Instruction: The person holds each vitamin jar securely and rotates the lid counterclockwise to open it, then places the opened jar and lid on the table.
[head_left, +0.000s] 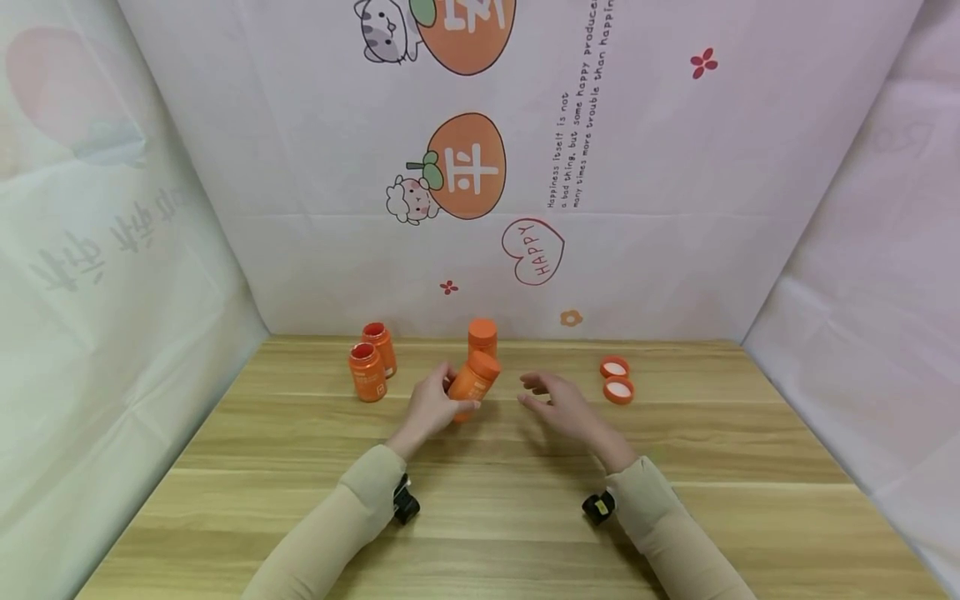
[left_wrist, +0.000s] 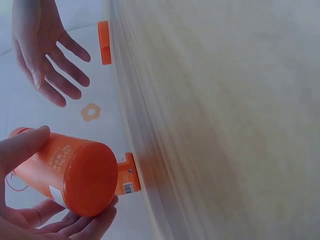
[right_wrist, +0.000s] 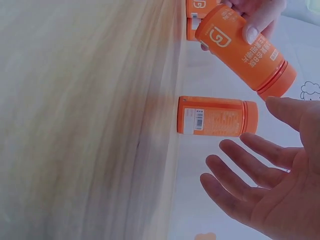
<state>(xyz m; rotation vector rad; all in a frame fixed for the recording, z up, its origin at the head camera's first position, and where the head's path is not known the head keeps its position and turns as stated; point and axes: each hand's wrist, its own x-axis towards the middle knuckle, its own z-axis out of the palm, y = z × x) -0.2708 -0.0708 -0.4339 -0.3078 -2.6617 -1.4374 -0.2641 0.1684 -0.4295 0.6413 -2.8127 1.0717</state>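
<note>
Bottle (head_left: 473, 385) of bright orange, its lid on, is held aslant above the near-middle stretch of the wooden table (head_left: 487, 533), gripped round the body by the left hand (head_left: 432, 406), thumb on the near side. Its long axis runs neither upright nor flat: the base points down and to the left, and the lidded end (head_left: 484, 364) points up and to the right, toward the other hand. In the right wrist view the side with the large white logo faces that camera, while the left wrist view looks onto the round base. The right hand (head_left: 564, 408) is empty, its fingers apart and reaching leftward, just short of the tilted bottle. Just beyond the held one stands a second lidded bottle (head_left: 482, 331), its axis vertical, partly hidden behind it in the head view. At the far left two lidless bottles, a nearer one (head_left: 368, 375) and a farther one (head_left: 384, 350), stand upright close together, mouths up. On the right lie two orange caps, a far one (head_left: 613, 367) and a near one (head_left: 618, 390), side by side with their pale insides up. A white printed sheet (head_left: 660, 183) rises behind the table's far edge.
</note>
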